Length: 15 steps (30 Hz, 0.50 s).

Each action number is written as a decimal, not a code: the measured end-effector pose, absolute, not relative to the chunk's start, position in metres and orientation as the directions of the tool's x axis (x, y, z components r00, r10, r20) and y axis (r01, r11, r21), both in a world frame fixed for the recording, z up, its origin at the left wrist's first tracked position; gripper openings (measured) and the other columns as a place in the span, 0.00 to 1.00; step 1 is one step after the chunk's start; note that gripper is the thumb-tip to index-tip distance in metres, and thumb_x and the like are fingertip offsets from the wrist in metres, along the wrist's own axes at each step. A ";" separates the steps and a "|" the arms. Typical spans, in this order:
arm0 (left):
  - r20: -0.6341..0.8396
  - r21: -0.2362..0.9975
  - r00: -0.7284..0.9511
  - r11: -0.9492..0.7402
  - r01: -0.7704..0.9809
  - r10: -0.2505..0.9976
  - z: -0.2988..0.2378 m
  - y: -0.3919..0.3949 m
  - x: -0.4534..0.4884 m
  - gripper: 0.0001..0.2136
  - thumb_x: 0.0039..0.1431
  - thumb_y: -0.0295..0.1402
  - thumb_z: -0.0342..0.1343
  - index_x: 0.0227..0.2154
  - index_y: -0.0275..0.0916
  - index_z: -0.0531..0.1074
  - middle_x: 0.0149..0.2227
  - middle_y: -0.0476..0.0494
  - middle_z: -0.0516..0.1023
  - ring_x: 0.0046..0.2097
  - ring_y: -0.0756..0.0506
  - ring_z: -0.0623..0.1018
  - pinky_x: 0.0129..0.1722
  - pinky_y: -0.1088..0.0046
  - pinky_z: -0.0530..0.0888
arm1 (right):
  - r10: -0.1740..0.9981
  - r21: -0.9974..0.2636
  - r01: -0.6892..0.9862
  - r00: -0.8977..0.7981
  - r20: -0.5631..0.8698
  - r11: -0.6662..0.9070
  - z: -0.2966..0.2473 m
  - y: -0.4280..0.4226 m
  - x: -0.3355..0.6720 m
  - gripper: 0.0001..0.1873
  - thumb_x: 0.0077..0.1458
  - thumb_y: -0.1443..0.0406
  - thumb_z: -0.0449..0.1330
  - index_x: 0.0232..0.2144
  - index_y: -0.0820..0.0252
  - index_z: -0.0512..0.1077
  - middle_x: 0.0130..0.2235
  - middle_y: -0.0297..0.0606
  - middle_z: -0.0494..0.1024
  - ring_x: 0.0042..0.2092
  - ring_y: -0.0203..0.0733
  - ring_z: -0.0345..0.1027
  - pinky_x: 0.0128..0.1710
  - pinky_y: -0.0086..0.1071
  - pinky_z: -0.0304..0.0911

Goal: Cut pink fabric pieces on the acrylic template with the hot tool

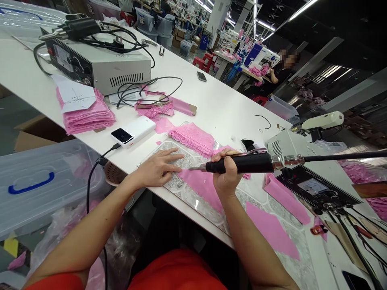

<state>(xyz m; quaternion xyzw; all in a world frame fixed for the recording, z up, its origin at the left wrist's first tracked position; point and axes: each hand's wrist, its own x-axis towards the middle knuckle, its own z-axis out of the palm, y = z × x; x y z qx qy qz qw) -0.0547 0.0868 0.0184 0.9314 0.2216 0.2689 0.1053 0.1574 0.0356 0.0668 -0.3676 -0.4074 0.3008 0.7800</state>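
Observation:
My right hand (226,171) is wrapped around a black corded handheld tool (252,163) with a narrow metal tip. The tip points left and meets the upper left corner of a pink fabric piece (202,187) on a patterned mat (218,215). Beside that corner lies my left hand (159,167), palm down and fingers spread, one fingertip close to the tool's tip. Just beyond both hands sits a stack of pink lace-edged fabric (193,137). Another pink piece (272,229) lies flat to the right of my right forearm.
A metered control box (320,187) stands at right; a similar one (121,68) is at back left with another tool on top. Also there are a power bank (134,131), a pink fabric pile (87,114), loose cables, and a lidded plastic bin (45,201) below the table's left edge.

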 end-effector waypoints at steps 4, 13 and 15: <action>0.455 0.317 0.761 -0.882 0.348 0.463 0.018 0.087 -0.055 0.20 0.53 0.22 0.49 0.42 0.45 0.80 0.60 0.44 0.70 0.64 0.34 0.64 0.60 0.50 0.68 | 0.770 -0.810 -0.187 0.483 0.417 0.556 0.066 0.036 0.158 0.07 0.46 0.64 0.61 0.27 0.57 0.65 0.29 0.28 0.68 0.26 0.30 0.64 0.29 0.31 0.63; 0.459 0.311 0.768 -0.891 0.331 0.446 0.021 0.091 -0.058 0.19 0.54 0.24 0.48 0.43 0.44 0.80 0.59 0.45 0.71 0.64 0.36 0.64 0.61 0.51 0.68 | 0.737 -0.784 -0.200 0.533 0.416 0.588 0.090 0.025 0.165 0.05 0.47 0.64 0.59 0.29 0.57 0.67 0.27 0.28 0.67 0.26 0.30 0.63 0.28 0.30 0.62; 0.472 0.309 0.768 -0.897 0.315 0.432 0.021 0.093 -0.060 0.19 0.55 0.25 0.48 0.44 0.43 0.79 0.59 0.44 0.72 0.64 0.36 0.65 0.61 0.51 0.67 | 0.710 -0.775 -0.163 0.548 0.443 0.610 0.101 0.013 0.184 0.05 0.47 0.63 0.59 0.29 0.57 0.67 0.28 0.28 0.67 0.26 0.30 0.63 0.27 0.30 0.62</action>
